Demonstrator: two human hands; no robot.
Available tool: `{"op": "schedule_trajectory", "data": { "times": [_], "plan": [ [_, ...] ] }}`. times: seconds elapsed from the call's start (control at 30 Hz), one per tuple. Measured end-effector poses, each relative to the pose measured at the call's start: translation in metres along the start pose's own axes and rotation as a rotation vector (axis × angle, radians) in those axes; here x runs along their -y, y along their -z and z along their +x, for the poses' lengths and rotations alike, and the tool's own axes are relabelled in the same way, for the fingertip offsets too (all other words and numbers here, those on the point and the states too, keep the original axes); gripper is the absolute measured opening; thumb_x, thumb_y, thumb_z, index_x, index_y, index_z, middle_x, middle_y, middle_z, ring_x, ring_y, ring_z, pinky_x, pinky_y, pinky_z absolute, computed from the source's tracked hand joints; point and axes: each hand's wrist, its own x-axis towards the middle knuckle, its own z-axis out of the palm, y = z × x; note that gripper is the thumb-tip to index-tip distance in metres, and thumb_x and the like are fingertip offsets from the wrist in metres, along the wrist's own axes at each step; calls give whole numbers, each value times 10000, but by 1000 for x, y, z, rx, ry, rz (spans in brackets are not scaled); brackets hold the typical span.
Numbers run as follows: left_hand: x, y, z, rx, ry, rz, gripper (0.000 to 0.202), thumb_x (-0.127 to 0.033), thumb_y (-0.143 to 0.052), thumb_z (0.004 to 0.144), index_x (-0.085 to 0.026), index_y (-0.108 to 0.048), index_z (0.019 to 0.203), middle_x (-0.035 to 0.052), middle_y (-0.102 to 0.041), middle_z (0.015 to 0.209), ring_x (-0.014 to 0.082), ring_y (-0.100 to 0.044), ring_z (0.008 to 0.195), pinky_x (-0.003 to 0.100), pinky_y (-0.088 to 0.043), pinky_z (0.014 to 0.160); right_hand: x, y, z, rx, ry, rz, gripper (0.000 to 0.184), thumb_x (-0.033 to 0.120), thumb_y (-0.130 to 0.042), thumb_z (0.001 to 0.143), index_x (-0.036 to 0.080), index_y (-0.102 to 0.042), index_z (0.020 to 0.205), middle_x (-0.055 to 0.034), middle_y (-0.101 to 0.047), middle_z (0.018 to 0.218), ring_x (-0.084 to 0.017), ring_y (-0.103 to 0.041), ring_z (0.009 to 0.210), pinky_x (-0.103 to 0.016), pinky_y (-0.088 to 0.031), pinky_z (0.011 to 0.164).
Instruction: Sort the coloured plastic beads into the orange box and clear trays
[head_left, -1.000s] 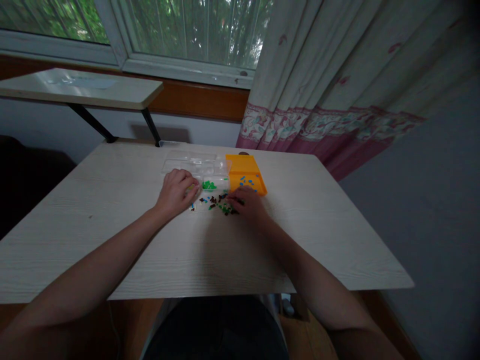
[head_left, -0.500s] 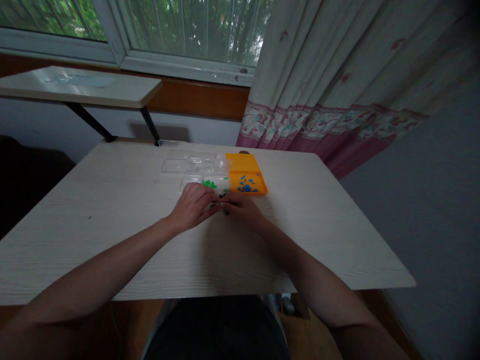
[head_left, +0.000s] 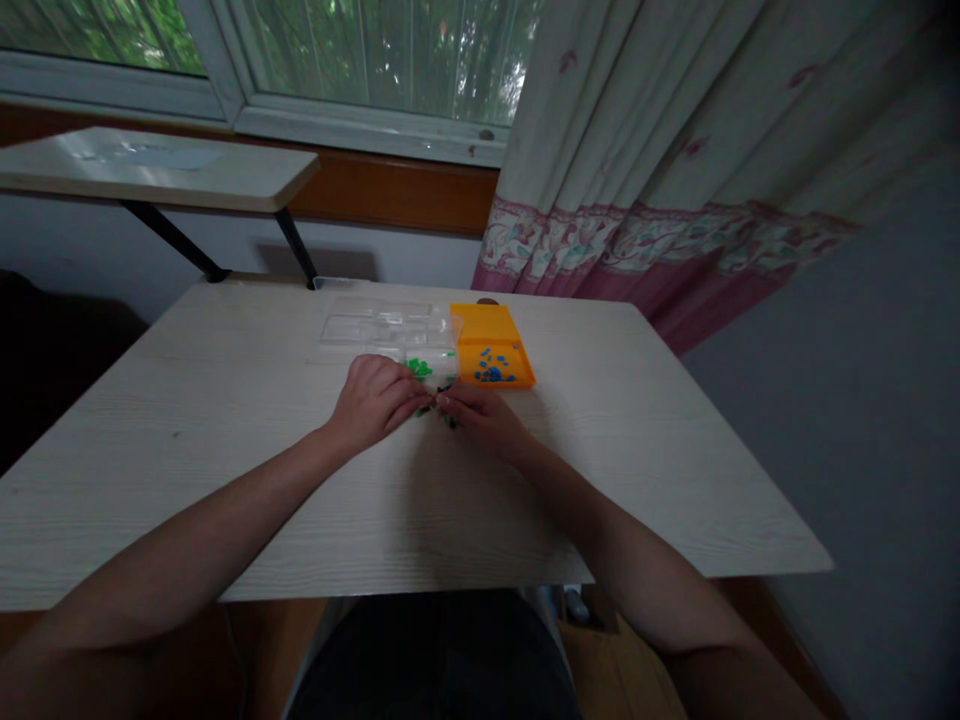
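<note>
Left hand (head_left: 371,402) and right hand (head_left: 486,418) are resting nearly fingertip to fingertip, fingers curled inward; can't tell if either is gripping a piece. Loose small pieces (head_left: 451,422), dark and green, are lying right under the fingertips, partly hidden. Green pieces (head_left: 418,368) are sitting in a clear box (head_left: 444,363) just beyond the left fingers; blue pieces (head_left: 492,374) are lying in an orange tray (head_left: 466,362) just beyond the right.

No text, label, brand, number or sign can be read here. The orange tray (head_left: 486,322), the clear case (head_left: 351,328) and the blue pieces (head_left: 491,373) show no legible lettering at this size. The curtain (head_left: 600,120) bears a printed floral pattern, no readable words.
</note>
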Motion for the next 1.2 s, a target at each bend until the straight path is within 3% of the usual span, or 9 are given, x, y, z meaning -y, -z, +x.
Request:
{"op": "schedule_trajectory", "data": {
  "times": [0.13, 0.23, 0.33, 0.57, 0.83, 0.97, 1.2],
  "plan": [
    [17, 0, -4, -30, 115, 21, 185, -373, -568, 941, -218, -666, 914, 56, -659, 913, 224, -536, 908, 401, -361, 849, -2, 7, 0, -92, 17, -104, 438, 561, -485, 936, 199, -721, 868, -28, -621, 771, -159, -571, 742, -279, -435, 698],
    [37, 0, -8, -81, 254, 39, 202, -359, -539, 952, -203, -666, 930, 76, -632, 937, 239, -524, 950, 403, -372, 845, -9, 18, 0, -242, 55, -269, 395, 494, -483, 955, 200, -725, 851, -41, -645, 774, -178, -583, 775, -305, -430, 748],
    [54, -3, -11, -76, 351, 66, 242, -385, -517, 955, -199, -671, 934, 78, -607, 937, 245, -516, 948, 401, -387, 845, -11, 29, -1, -307, 88, -442, 343, 414, -485, 967, 202, -727, 847, -49, -667, 782, -189, -578, 790, -326, -415, 778],
    [61, -10, -15, -3, 374, 10, 261, -366, -495, 954, -185, -683, 963, 85, -591, 938, 249, -512, 947, 410, -403, 863, -6, 43, -2, -356, 103, -625, 296, 345, -503, 961, 193, -723, 834, -53, -684, 794, -188, -584, 785, -314, -409, 769],
    [60, -9, -14, 17, 409, 14, 262, -354, -491, 950, -191, -696, 972, 88, -596, 926, 255, -519, 950, 421, -403, 867, -8, 55, -5, -104, 9, -992, 176, 312, -619, 877, 209, -734, 793, -52, -694, 834, -209, -570, 829, -314, -361, 743],
    [60, -9, -13, 24, 402, 21, 272, -342, -469, 961, -188, -694, 978, 88, -601, 929, 255, -523, 948, 421, -404, 862, -5, 62, -11, 1, 1, -997, 108, 262, -647, 846, 233, -747, 819, -40, -690, 897, -206, -573, 899, -308, -365, 789],
    [56, -9, -12, 33, 389, 5, 281, -356, -460, 966, -190, -687, 973, 85, -608, 929, 245, -522, 932, 413, -398, 861, -2, 69, -13, 120, -57, -1011, 129, 261, -639, 849, 246, -755, 795, -34, -668, 822, -184, -565, 834, -298, -371, 755]
  ]
}}
